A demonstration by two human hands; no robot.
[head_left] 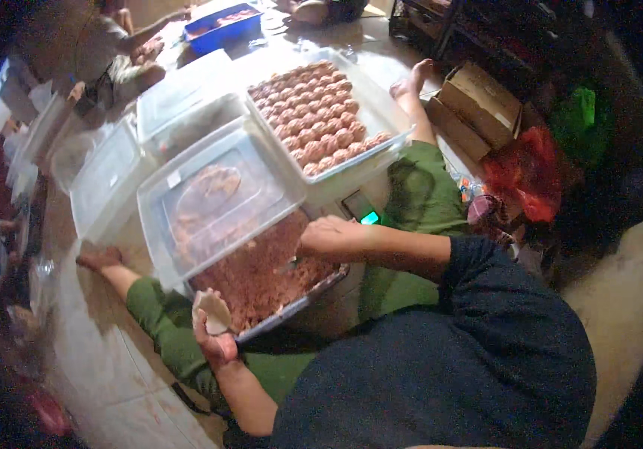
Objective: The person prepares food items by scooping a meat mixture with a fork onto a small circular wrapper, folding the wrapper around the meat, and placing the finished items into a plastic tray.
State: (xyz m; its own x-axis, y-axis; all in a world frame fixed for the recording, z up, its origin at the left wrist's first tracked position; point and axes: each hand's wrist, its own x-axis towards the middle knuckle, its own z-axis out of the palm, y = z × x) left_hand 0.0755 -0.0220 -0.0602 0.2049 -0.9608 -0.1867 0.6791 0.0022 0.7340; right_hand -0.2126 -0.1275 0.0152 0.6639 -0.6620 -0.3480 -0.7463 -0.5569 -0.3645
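Observation:
A tub of reddish-brown minced filling (261,288) stands between my legs, partly covered by a translucent lid (224,198). My right hand (329,238) is closed over the filling. It grips a small utensil (290,263) whose pale tip touches the filling; the hand hides most of it. At the tub's near left corner my left hand (213,340) cups a thin pale wrapper (213,311), held tilted. Beyond the filling, a larger translucent tub (374,153) holds rows of pleated dumplings (314,112). A small scale (357,206) with a lit green display sits right of the filling tub.
Translucent lids and containers (112,179) stand at the left. A blue crate (224,31) is at the back, near another person's arm (158,28). Cardboard boxes (478,105), a red plastic bag (527,172) and a green bag (579,123) lie to the right.

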